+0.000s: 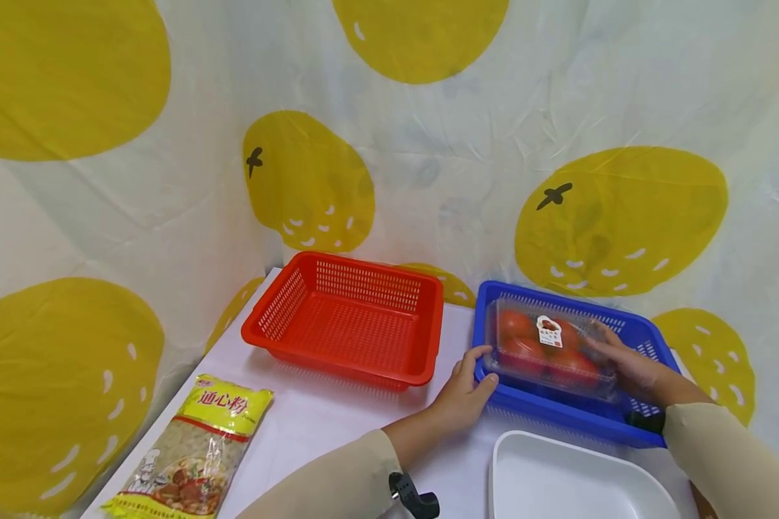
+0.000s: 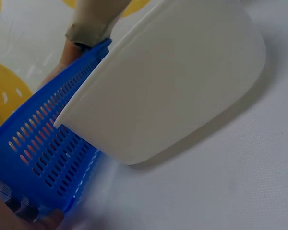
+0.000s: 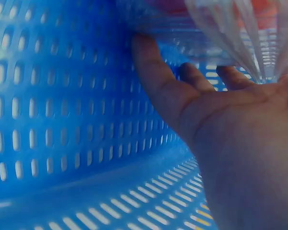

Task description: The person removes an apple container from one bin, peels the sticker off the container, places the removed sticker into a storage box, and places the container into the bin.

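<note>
A clear plastic box of tomatoes [image 1: 519, 353] with a white label sits within the rim of a blue basket [image 1: 558, 418]. My right hand [image 1: 636, 367] holds the box at its right end. In the right wrist view its fingers [image 3: 165, 91] reach under the clear plastic, inside the basket's slotted walls. At the basket's near left corner my left hand [image 1: 457, 404] grips the rim, with the thumb on the near side. Part of that hand shows at the lower left of the left wrist view, beside the blue wall [image 2: 48, 139].
Left of the blue basket stands a red basket [image 1: 350, 321] with nothing in it. A yellow-ended bag of macaroni [image 1: 197, 447] lies at the table's left side. Nearest me, a white bin [image 1: 578, 476] stands close against the blue basket. A fruit-patterned curtain [image 1: 454, 144] hangs behind.
</note>
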Tool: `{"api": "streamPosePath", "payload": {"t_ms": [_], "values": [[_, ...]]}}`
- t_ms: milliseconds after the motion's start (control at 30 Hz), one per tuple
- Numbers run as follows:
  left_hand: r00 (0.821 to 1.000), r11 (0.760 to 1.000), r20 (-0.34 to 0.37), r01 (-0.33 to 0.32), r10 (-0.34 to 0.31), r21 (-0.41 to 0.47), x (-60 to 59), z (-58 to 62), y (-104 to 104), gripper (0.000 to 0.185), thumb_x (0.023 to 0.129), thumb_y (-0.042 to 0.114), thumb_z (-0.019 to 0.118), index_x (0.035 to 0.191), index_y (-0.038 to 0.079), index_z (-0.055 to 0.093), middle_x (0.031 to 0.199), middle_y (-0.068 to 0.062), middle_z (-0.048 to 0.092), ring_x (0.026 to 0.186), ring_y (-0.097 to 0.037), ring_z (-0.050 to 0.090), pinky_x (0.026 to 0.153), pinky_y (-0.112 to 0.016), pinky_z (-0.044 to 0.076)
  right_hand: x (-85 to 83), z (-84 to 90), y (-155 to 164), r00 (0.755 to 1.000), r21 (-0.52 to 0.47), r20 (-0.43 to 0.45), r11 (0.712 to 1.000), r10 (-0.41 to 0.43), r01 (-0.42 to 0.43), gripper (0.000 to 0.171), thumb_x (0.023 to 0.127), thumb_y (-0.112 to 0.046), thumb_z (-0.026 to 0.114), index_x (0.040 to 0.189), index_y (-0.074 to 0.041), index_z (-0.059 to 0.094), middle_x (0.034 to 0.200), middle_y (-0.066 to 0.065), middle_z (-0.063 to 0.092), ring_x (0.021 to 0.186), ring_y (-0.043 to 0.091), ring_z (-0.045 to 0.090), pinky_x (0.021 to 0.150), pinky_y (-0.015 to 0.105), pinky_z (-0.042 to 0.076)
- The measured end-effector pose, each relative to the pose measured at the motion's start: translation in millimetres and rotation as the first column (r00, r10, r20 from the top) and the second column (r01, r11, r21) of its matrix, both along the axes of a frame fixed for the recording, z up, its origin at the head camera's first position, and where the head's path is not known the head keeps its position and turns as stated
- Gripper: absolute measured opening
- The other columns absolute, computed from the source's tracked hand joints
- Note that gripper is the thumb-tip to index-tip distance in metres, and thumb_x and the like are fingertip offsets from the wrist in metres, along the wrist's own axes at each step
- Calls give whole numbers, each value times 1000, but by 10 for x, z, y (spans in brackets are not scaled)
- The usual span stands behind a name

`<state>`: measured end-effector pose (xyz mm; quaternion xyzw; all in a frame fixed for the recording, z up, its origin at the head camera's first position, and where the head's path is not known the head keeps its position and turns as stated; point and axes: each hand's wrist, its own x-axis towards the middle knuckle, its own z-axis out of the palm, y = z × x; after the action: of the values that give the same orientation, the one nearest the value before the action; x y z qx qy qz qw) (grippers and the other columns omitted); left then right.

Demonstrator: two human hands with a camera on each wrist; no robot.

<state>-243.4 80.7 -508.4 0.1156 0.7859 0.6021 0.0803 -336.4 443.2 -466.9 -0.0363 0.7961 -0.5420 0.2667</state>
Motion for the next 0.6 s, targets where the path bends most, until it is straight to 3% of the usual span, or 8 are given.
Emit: {"api": "streamPosePath", "payload": {"t_ms": [133,267,433,600], "values": [[1000,1000,-13,5,-4,6,-1,3,26,47,111,37,53,155,45,37,151,-3,46,144,-30,49,117,-61,43,3,29,31,999,-65,-21,997,-31,30,88,113,-41,44,165,-35,-27,171,26,-15,149,58,16,117,71,35],[1000,1000,-9,-11,11,12,-5,7,44,46,111,36,53,154,44,38,149,-3,47,141,-30,52,117,-60,43,0,47,88,997,-111,-36,991,-73,69,76,113,-32,48,166,-49,-4,161,12,22,132,32,50,104,46,56],[999,999,7,-35,35,25,-16,21,42,42,110,37,54,150,47,42,146,-2,51,138,-28,54,116,-60,44,-26,84,145,995,-215,-11,972,-99,94,65,113,-24,46,162,-52,13,134,-15,51,115,16,65,97,41,60],[999,999,-21,-29,30,41,-15,16,30,44,110,36,55,152,43,43,148,-3,52,139,-28,53,117,-59,43,-31,141,169,996,-288,-15,955,-82,74,59,114,-23,42,160,-51,19,130,-20,57,113,15,67,96,43,61]]}}
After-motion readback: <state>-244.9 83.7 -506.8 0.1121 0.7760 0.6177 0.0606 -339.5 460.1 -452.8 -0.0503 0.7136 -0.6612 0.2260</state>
